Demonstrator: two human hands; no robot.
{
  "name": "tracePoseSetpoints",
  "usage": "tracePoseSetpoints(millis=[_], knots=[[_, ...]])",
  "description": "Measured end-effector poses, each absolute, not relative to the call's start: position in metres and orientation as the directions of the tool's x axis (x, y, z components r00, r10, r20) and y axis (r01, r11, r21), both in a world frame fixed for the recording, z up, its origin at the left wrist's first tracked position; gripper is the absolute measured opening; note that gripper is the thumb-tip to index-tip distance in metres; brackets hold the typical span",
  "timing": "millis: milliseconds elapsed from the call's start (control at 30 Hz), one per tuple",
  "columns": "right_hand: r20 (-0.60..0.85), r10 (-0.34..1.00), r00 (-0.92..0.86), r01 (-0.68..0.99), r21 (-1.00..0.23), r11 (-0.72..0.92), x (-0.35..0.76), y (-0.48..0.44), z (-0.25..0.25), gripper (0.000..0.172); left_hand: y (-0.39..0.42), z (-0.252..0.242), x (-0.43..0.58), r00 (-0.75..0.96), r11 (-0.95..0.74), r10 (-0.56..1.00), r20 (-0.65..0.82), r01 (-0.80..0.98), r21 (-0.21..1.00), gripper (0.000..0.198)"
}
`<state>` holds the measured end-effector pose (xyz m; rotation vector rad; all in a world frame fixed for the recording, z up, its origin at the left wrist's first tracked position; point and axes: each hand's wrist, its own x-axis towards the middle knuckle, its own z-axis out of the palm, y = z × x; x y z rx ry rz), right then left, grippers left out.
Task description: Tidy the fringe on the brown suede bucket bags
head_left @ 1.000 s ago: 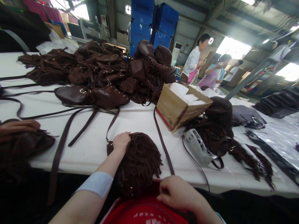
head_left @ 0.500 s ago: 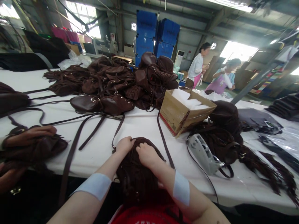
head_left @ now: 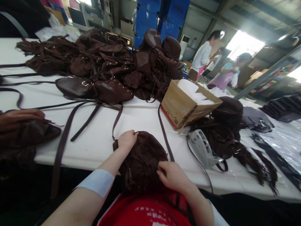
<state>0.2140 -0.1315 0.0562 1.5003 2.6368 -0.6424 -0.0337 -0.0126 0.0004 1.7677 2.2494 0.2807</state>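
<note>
Fringed brown bag (head_left: 143, 166) held at the edge of a white worktop (head_left: 141, 119)

Rounded, matte and suede-like, the bag sits at lower centre of the frame. The left hand (head_left: 127, 140) has its grip clamped on the top edge; the right hand (head_left: 172, 175) curls at the bag's right side, its grip unclear. Below, a red garment (head_left: 138, 216) bears white writing too small to read. Right of centre stand a cardboard box (head_left: 176, 108) with a red lower band and a grey device (head_left: 201, 149). Smooth and matte brown bags (head_left: 105, 58) heap at upper left.
</note>
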Motion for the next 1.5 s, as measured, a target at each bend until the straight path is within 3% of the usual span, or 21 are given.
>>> tracePoseSetpoints(millis=[67,133,300,400,500,633,700,800,867,1000,1200,1333,1500], knots=[[-0.338,0.793,-0.507,0.852,-0.337,0.401,0.226,-0.145,0.051,0.027,-0.012,0.004,-0.036,-0.241,0.264,0.964,-0.108,0.91,0.319,0.046],[-0.353,0.804,-0.478,0.863,-0.357,0.357,0.238,-0.156,0.049,0.03,-0.011,0.007,-0.037,-0.242,0.271,0.962,-0.128,0.906,0.324,0.048],[-0.114,0.901,-0.418,0.803,-0.51,0.308,0.24,-0.153,0.052,0.011,-0.014,0.015,-0.033,-0.239,0.272,0.961,-0.142,0.913,0.304,0.048],[0.037,0.903,-0.429,0.734,-0.568,0.372,0.227,-0.125,0.047,0.02,-0.021,0.018,-0.035,-0.15,0.185,0.979,-0.137,0.939,0.291,0.044],[0.038,0.928,-0.371,0.787,-0.517,0.336,0.216,-0.088,0.039,0.028,-0.033,0.016,-0.043,0.008,0.032,0.99,-0.141,0.961,0.273,0.042],[-0.095,0.944,-0.316,0.891,-0.373,0.26,0.198,-0.051,0.053,0.022,-0.045,0.007,-0.053,-0.016,0.058,0.989,-0.147,0.956,0.288,0.046],[-0.024,0.93,-0.366,0.893,-0.29,0.344,0.182,-0.044,0.068,0.028,-0.046,0.004,-0.055,-0.041,0.087,0.988,-0.148,0.945,0.315,0.048],[0.085,0.78,-0.62,0.761,-0.177,0.624,0.152,-0.043,0.083,0.04,-0.041,0.001,-0.055,-0.048,0.097,0.988,-0.15,0.934,0.344,0.049],[0.01,0.705,-0.71,0.7,-0.103,0.707,0.137,-0.045,0.081,0.032,-0.037,0.001,-0.055,-0.048,0.096,0.988,-0.144,0.931,0.352,0.048],[-0.125,0.74,-0.661,0.746,-0.004,0.666,0.132,-0.053,0.065,0.022,-0.033,0.0,-0.057,-0.082,0.132,0.985,-0.155,0.928,0.348,0.046],[-0.226,0.791,-0.569,0.815,-0.029,0.578,0.193,-0.082,0.058,0.036,-0.032,-0.001,-0.057,-0.135,0.193,0.973,-0.185,0.919,0.345,0.045],[-0.294,0.858,-0.421,0.901,-0.022,0.434,0.238,-0.094,0.064,0.031,-0.031,-0.003,-0.057,-0.122,0.181,0.975,-0.187,0.921,0.344,0.047],[-0.136,0.877,-0.46,0.881,-0.188,0.433,0.229,-0.094,0.086,0.025,-0.031,-0.004,-0.056,-0.104,0.157,0.978,-0.179,0.936,0.316,0.05]])
